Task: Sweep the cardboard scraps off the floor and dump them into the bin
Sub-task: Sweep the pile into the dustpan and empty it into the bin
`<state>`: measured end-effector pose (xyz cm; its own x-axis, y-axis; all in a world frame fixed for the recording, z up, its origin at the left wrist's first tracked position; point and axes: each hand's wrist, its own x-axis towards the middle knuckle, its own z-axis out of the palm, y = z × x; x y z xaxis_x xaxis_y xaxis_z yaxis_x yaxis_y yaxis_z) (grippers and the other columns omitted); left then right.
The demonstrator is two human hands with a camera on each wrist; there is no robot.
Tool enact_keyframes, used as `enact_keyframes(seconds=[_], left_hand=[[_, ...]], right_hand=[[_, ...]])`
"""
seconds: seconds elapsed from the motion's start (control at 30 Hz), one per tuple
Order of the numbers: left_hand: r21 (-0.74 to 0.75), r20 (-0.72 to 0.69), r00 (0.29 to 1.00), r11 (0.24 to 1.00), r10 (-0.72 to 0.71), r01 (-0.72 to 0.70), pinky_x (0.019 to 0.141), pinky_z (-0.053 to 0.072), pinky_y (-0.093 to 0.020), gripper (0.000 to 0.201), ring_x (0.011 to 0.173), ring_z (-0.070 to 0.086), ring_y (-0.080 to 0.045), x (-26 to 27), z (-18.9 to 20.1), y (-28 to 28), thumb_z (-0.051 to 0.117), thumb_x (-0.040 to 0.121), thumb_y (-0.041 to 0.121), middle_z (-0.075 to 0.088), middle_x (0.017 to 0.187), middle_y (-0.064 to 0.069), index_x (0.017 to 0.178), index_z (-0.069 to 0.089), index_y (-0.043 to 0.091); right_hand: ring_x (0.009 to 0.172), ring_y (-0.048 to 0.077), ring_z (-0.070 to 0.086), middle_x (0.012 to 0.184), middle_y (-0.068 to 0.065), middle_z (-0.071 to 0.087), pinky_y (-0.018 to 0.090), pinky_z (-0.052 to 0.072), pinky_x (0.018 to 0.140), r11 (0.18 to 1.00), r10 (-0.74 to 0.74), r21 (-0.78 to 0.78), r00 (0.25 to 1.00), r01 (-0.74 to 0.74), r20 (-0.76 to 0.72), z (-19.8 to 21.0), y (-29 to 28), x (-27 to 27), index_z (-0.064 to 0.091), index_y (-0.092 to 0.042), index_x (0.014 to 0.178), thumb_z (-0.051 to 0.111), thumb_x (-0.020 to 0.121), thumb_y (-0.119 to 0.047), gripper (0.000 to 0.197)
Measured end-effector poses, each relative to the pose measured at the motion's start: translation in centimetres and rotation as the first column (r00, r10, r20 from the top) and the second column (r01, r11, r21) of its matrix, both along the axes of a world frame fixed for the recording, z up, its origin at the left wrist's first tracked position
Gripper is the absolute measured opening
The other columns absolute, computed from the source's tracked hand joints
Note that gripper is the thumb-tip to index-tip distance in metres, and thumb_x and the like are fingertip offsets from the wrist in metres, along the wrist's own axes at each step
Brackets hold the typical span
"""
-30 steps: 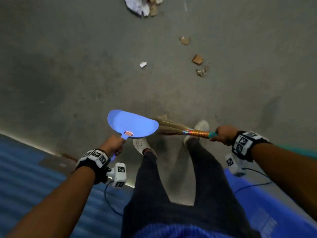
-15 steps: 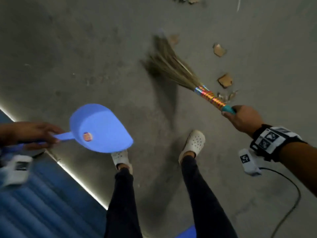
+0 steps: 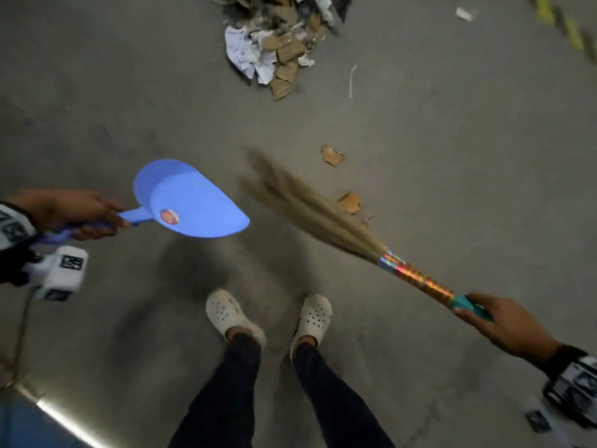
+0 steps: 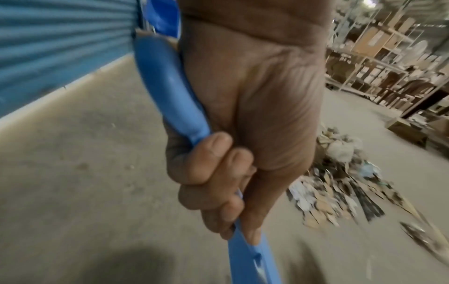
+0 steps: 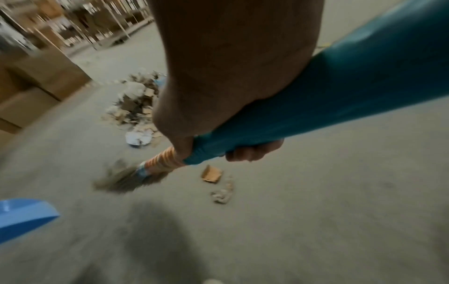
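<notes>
The right hand (image 3: 504,324) is wrapped round the teal grip of a grass broom (image 3: 323,215) with a foil-banded neck, while the left hand (image 3: 74,213) clasps the handle of a smooth blue plastic dustpan (image 3: 190,202), held off the concrete floor (image 3: 97,92). The step looks like gathering strays: two flat, ragged cardboard scraps (image 3: 350,202) lie at two o'clock of the blurred bristles, the main heap (image 3: 277,50) (crumpled paper mixed in) at twelve o'clock. Next calls for flicking them to the heap; no bin shows.

broom (image 3: 310,211) now lower, nearer dustpan (image 3: 190,205)
</notes>
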<state>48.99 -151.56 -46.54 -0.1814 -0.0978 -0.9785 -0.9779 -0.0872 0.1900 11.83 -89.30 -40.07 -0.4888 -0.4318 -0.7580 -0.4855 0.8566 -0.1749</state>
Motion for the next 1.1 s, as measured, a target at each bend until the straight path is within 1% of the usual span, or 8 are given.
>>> enact_keyframes(seconds=[0.1,0.17,0.3,0.43,0.63,0.8,0.97,1.1], left_hand=[[0.1,0.028,0.996,0.992,-0.082,0.079,0.032,0.02,-0.011,0.012,0.031,0.021,-0.009,-5.1,-1.0,4.0,0.05,0.094,0.006,0.032,0.049,-0.006,0.104,0.053,0.0],[0.12,0.0,0.999,0.992,-0.05,0.049,0.033,0.021,-0.011,0.015,0.031,0.022,-0.009,-6.3,-3.8,4.7,0.05,0.094,0.004,0.033,0.05,-0.006,0.108,0.052,-0.003],[0.1,-0.112,0.991,0.993,0.075,-0.064,0.033,0.021,-0.011,0.008,0.028,0.025,-0.008,-8.7,-8.1,6.9,0.048,0.095,0.003,0.038,0.046,-0.005,0.1,0.051,-0.002],[-0.047,-0.213,0.952,0.97,0.221,-0.237,0.033,0.024,-0.012,0.003,0.029,0.028,-0.009,-9.4,-9.9,7.6,0.051,0.094,0.003,0.041,0.048,-0.005,0.092,0.053,0.002],[-0.158,-0.342,0.831,0.845,0.439,-0.511,0.034,0.023,-0.012,0.006,0.031,0.029,-0.009,-7.1,-5.4,7.9,0.052,0.093,-0.001,0.042,0.054,-0.011,0.095,0.057,0.002],[-0.183,-0.345,0.769,0.765,0.539,-0.618,0.036,0.024,-0.014,0.01,0.036,0.031,-0.011,-4.9,-3.0,7.2,0.055,0.092,0.0,0.044,0.049,-0.004,0.098,0.06,0.006],[-0.168,-0.352,0.741,0.74,0.572,-0.651,0.037,0.026,-0.017,0.004,0.036,0.033,-0.014,-5.4,-0.1,3.8,0.054,0.092,0.0,0.042,0.05,-0.006,0.09,0.057,0.0],[-0.151,-0.396,0.737,0.753,0.548,-0.641,0.034,0.027,-0.017,0.008,0.034,0.034,-0.014,-8.3,3.3,0.0,0.052,0.092,-0.003,0.043,0.05,-0.007,0.091,0.057,0.003]], right_hand=[[0.082,0.018,0.068,0.091,-0.002,0.072,0.032,0.052,0.074,0.97,0.152,0.2,0.988,-0.141,-0.04,-2.2,5.3,-5.5,0.068,-0.029,0.101,0.008,0.047,-0.104,0.109],[0.079,0.019,0.067,0.085,0.0,0.072,0.033,0.053,0.074,0.928,0.224,0.313,0.974,-0.2,-0.042,-5.0,6.1,-10.3,0.069,-0.026,0.092,-0.001,0.042,-0.104,0.116],[0.067,0.027,0.06,0.068,0.005,0.061,0.038,0.053,0.068,0.924,0.215,0.349,0.966,-0.154,-0.143,-8.9,-1.8,-17.0,0.059,-0.015,0.07,0.012,0.06,-0.088,0.088],[0.072,0.033,0.06,0.074,0.015,0.058,0.033,0.046,0.065,0.965,0.194,0.226,0.942,-0.133,-0.273,-10.7,-14.9,-19.7,0.061,-0.011,0.077,0.045,0.09,-0.059,0.052],[0.06,0.031,0.057,0.066,0.015,0.061,0.038,0.05,0.059,0.991,0.132,0.04,0.955,-0.126,-0.264,-6.6,-26.2,-16.9,0.066,-0.012,0.088,0.052,0.091,-0.051,0.042],[0.053,0.018,0.054,0.06,-0.002,0.058,0.027,0.041,0.052,0.994,0.05,-0.086,0.985,-0.065,-0.167,-2.1,-30.1,-12.5,0.068,-0.013,0.105,0.057,0.092,-0.041,0.033],[0.063,0.019,0.062,0.069,-0.001,0.065,0.035,0.05,0.062,0.99,0.12,-0.059,0.987,-0.127,-0.107,-1.4,-33.3,-10.2,0.062,-0.03,0.098,0.028,0.075,-0.085,0.069],[0.066,0.018,0.059,0.072,-0.001,0.064,0.034,0.045,0.062,0.979,0.201,-0.013,0.976,-0.202,-0.085,-0.7,-37.0,-10.7,0.065,-0.023,0.098,0.038,0.081,-0.071,0.058]])
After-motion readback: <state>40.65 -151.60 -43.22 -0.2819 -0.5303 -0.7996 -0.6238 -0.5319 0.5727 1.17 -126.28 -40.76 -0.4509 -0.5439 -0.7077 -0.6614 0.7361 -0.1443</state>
